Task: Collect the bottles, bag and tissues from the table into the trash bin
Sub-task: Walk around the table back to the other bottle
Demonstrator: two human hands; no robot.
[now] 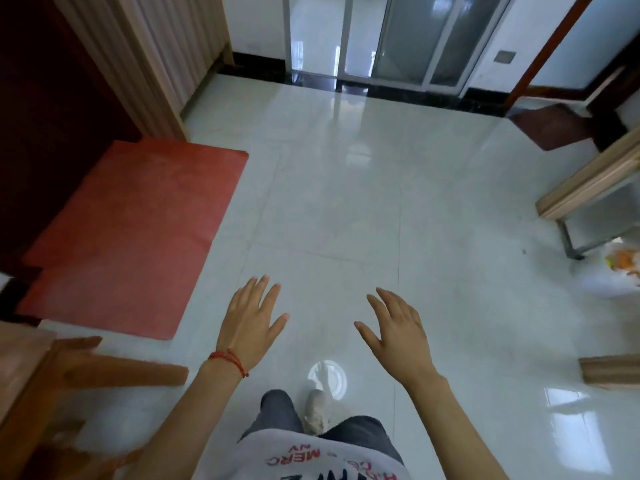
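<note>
My left hand (251, 317) and my right hand (398, 329) are both held out in front of me over the white tiled floor, palms down, fingers spread, holding nothing. A red string bracelet sits on my left wrist. At the far right edge a blurred white plastic bag (620, 268) with orange and yellow contents lies on the floor beside a table leg. No bottles, tissues or trash bin are in view.
A red mat (138, 237) lies on the floor at the left, before a dark wooden door. A wooden table (588, 188) with metal legs stands at the right. Wooden furniture (41, 386) fills the lower left corner. Glass sliding doors (381, 39) are ahead.
</note>
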